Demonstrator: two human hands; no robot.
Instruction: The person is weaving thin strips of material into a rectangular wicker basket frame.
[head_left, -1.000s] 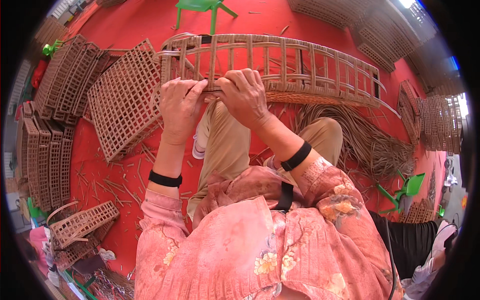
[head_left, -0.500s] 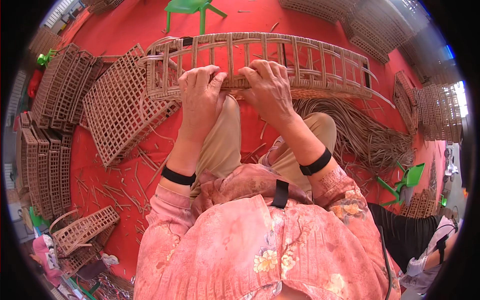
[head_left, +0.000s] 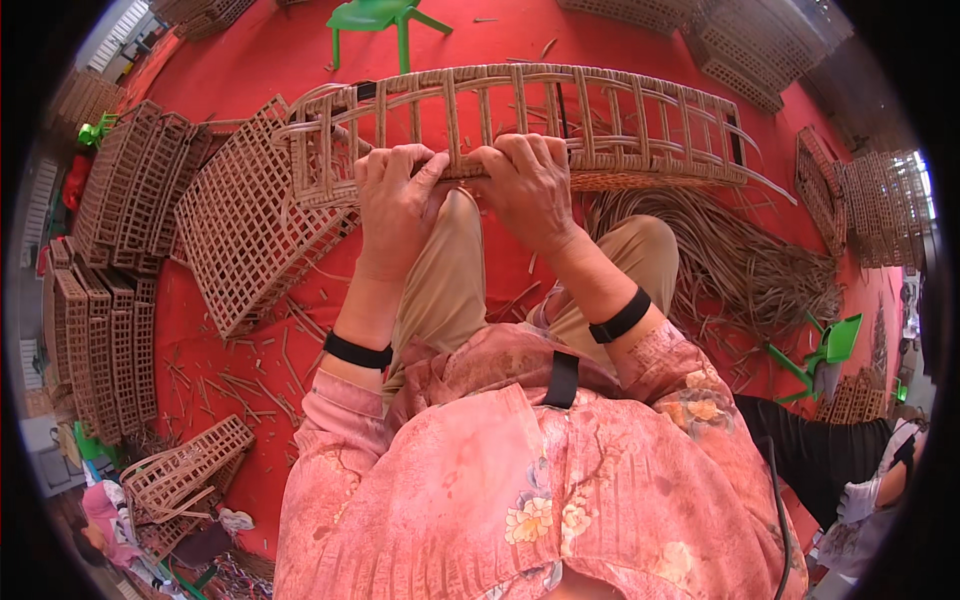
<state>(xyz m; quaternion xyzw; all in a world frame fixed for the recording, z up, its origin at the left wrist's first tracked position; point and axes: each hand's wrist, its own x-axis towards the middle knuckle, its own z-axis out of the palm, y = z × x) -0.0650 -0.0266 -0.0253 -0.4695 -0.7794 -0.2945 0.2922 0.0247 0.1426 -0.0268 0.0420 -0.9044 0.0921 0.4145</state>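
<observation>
A long brown wicker basket (head_left: 655, 163) with ladder-like side bars lies crosswise over my knees. My left hand (head_left: 393, 212) is closed on its near edge, fingers curled over and thumb pointing inward. Close beside it, my right hand (head_left: 530, 193) grips the same edge with bent fingers. A small gap with one upright bar separates the two hands. Whether a thin strand is pinched under the fingertips is hidden. Loose strand ends (head_left: 770, 185) stick out from the basket's right end.
A lattice panel (head_left: 250, 220) leans at the left, near stacked wicker pieces (head_left: 95, 340). Right of my knees lies a heap of long strands (head_left: 740, 260). Green stools (head_left: 375, 15) stand ahead and at the right. Cut scraps litter the red floor (head_left: 225, 340). Other people sit at both lower sides.
Both hands have shifted slightly down toward me on the basket's near edge, keeping hold. The basket has barely moved, and my head view has shifted a little.
</observation>
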